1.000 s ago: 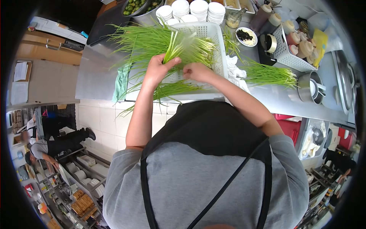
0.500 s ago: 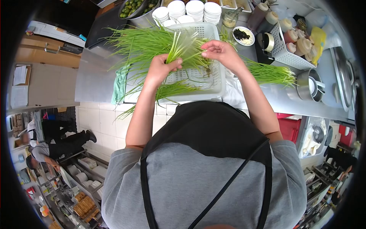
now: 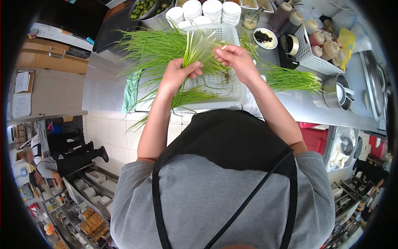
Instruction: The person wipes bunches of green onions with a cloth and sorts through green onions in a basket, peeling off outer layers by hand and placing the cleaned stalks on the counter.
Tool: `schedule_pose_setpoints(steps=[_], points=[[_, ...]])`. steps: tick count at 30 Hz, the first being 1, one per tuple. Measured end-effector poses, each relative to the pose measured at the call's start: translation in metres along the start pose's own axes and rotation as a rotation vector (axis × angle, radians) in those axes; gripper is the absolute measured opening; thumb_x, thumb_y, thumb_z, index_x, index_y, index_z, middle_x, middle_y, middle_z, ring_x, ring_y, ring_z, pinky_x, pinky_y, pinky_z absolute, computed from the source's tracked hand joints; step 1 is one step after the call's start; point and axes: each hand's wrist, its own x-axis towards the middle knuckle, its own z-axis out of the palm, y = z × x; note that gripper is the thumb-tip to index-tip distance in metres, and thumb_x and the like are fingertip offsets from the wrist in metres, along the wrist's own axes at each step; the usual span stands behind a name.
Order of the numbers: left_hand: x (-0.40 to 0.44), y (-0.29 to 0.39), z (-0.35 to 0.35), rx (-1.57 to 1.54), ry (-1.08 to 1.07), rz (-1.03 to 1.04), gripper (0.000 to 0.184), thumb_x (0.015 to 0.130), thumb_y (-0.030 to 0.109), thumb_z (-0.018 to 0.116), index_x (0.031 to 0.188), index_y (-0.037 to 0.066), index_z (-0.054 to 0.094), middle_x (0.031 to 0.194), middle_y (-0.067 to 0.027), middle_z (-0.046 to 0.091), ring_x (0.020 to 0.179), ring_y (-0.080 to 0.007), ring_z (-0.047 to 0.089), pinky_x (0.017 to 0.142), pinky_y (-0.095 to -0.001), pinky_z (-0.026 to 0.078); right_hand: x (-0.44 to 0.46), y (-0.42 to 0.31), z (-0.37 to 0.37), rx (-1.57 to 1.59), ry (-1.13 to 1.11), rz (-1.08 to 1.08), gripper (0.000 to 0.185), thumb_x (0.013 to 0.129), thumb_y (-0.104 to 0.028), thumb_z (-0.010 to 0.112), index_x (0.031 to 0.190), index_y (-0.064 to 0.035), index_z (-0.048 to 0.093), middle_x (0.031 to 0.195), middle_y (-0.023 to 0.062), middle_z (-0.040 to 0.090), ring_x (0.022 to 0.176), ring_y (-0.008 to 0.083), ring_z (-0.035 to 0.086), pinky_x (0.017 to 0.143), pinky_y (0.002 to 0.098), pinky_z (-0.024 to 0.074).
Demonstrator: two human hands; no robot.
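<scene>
The left hand (image 3: 175, 76) grips a green bunch (image 3: 190, 53) above the white basket (image 3: 238, 92). The right hand (image 3: 236, 60) has risen beside it, pinching (seemingly) a pale stalk (image 3: 224, 47), so single stalks apparently get handled.

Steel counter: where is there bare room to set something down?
The widest bare patch of steel counter lies left of the green cloth, below the dark flat item. A narrower strip runs along the front edge, below the green stalks lying right of the white basket. Crowded: behind the basket, with white dish stacks, and back right, with bottles.
</scene>
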Motion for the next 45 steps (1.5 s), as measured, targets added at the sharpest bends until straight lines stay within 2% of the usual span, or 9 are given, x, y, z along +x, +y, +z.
schedule_pose_setpoints(steps=[11,17,30,34,36,38,40,41,45], points=[[-0.001,0.001,-0.003,0.012,0.015,0.017,0.016,0.077,0.013,0.061,0.083,-0.002,0.060,0.067,-0.0058,0.060,0.059,-0.0086,0.050,0.057,-0.0213,0.040,0.003,0.010,0.003,-0.287,-0.086,0.011,0.018,0.077,-0.017,0.062,0.086,-0.0012,0.062,0.073,0.0008,0.059,0.064,0.0057,0.049,0.060,0.0205,0.0399],[0.001,-0.004,-0.005,-0.021,0.030,0.060,0.013,0.075,0.013,0.063,0.076,0.000,0.061,0.065,-0.0048,0.060,0.054,-0.0066,0.047,0.052,-0.0204,0.038,0.002,0.007,0.001,-0.268,-0.064,-0.003,0.018,0.076,-0.018,0.063,0.085,-0.0026,0.062,0.072,-0.0003,0.059,0.065,0.0049,0.049,0.060,0.0195,0.0384],[0.000,-0.006,-0.010,0.021,0.038,0.028,0.016,0.078,0.014,0.060,0.082,-0.001,0.060,0.066,-0.0053,0.059,0.057,-0.0082,0.049,0.055,-0.0205,0.039,0.013,0.001,-0.023,-0.164,0.061,-0.052,0.018,0.079,-0.022,0.059,0.085,-0.0058,0.062,0.072,-0.0010,0.059,0.066,0.0043,0.050,0.060,0.0182,0.0377],[0.000,-0.008,-0.017,-0.040,0.079,0.052,0.013,0.077,0.012,0.061,0.077,0.000,0.060,0.060,-0.0028,0.056,0.050,-0.0058,0.044,0.047,-0.0196,0.035,0.017,0.008,-0.026,-0.333,0.137,-0.163,0.017,0.080,-0.020,0.057,0.081,-0.0043,0.063,0.070,-0.0005,0.059,0.065,0.0054,0.051,0.060,0.0186,0.0392],[0.001,-0.008,-0.020,-0.037,0.131,0.035,0.013,0.077,0.013,0.061,0.080,0.001,0.060,0.054,0.0009,0.050,0.048,-0.0052,0.040,0.044,-0.0197,0.032,0.015,0.017,-0.014,-0.588,-0.095,0.008,0.019,0.080,-0.021,0.058,0.081,-0.0026,0.063,0.070,0.0010,0.060,0.066,0.0082,0.053,0.062,0.0213,0.0423],[0.000,-0.005,-0.018,-0.008,0.143,0.037,0.013,0.079,0.014,0.060,0.081,0.001,0.060,0.054,0.0016,0.048,0.047,-0.0052,0.038,0.043,-0.0199,0.031,0.028,0.069,-0.010,-0.753,-0.314,-0.204,0.019,0.076,-0.022,0.061,0.081,-0.0046,0.064,0.070,0.0044,0.062,0.066,0.0149,0.057,0.065,0.0265,0.0453],[-0.001,-0.003,-0.019,0.023,0.158,0.037,0.014,0.080,0.015,0.059,0.082,0.002,0.060,0.054,0.0024,0.046,0.047,-0.0051,0.037,0.042,-0.0200,0.029,0.017,0.067,0.013,-1.043,-0.433,-0.091,0.019,0.073,-0.019,0.060,0.088,-0.0090,0.064,0.078,0.0078,0.062,0.073,0.0222,0.058,0.069,0.0318,0.0458],[-0.001,-0.002,-0.020,0.006,0.120,0.030,0.014,0.081,0.016,0.058,0.082,0.002,0.060,0.055,0.0021,0.046,0.047,-0.0053,0.038,0.043,-0.0200,0.030,0.019,0.076,0.019,-1.041,-0.433,-0.092,0.019,0.073,-0.019,0.060,0.088,-0.0090,0.064,0.078,0.0078,0.062,0.073,0.0222,0.058,0.069,0.0318,0.0458],[-0.003,-0.001,-0.017,-0.024,0.048,0.030,0.018,0.083,0.019,0.054,0.081,0.001,0.059,0.058,0.0017,0.047,0.051,-0.0076,0.040,0.049,-0.0211,0.032,0.024,0.117,0.033,-1.475,-0.441,-0.203,0.020,0.071,-0.014,0.058,0.090,-0.0111,0.062,0.088,0.0093,0.058,0.083,0.0259,0.056,0.071,0.0356,0.0445]])
